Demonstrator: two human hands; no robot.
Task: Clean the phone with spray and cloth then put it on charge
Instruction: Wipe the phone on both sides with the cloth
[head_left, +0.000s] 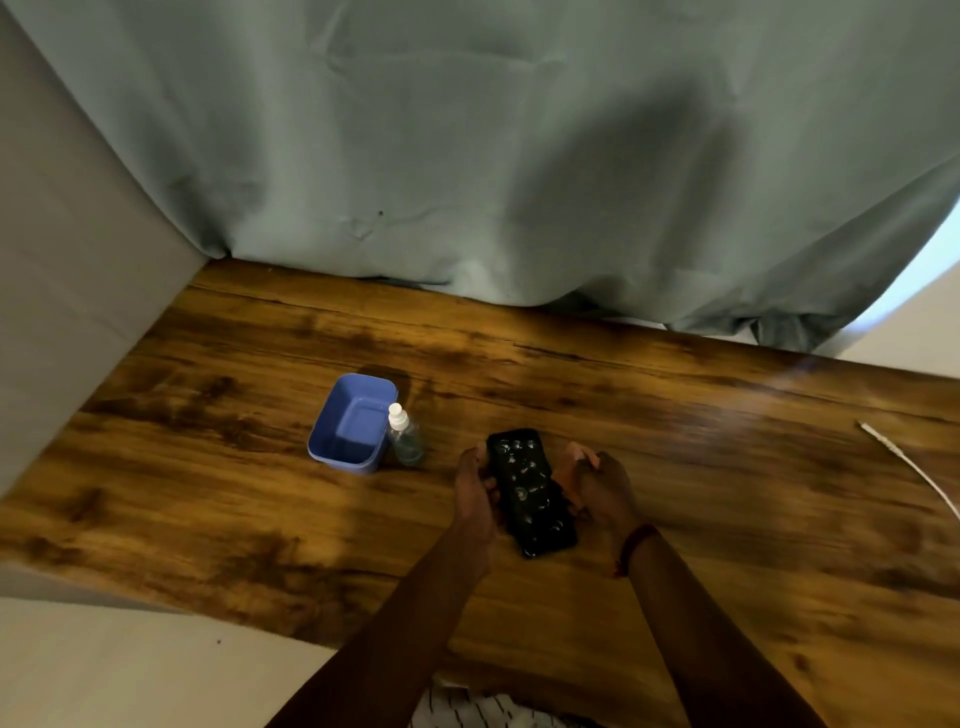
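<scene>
Phone (530, 491): dark, face up, held just above the table (727, 519) between both hands, its surface dotted with pale droplets or foam.

Risk one: a wet casing is slippery, and a loosened hold would likely drop it onto the wood. Risk two: standing liquid could run toward the ports, a concern before charging. No cloth is visible, so wiping may be delayed.

Left hand (475, 493): fingers and thumb curled round the phone's left edge, gripping it. Right hand (597, 483): fingers curled beside the right edge; whether they clamp it or merely steady it cannot be told. Both forearms reach forward over the table.

Spray bottle (405, 436) stands upright to the left, just beside a blue tub (343, 464). A white cable (914, 467) lies well apart at right — a long carry for a slippery phone.
</scene>
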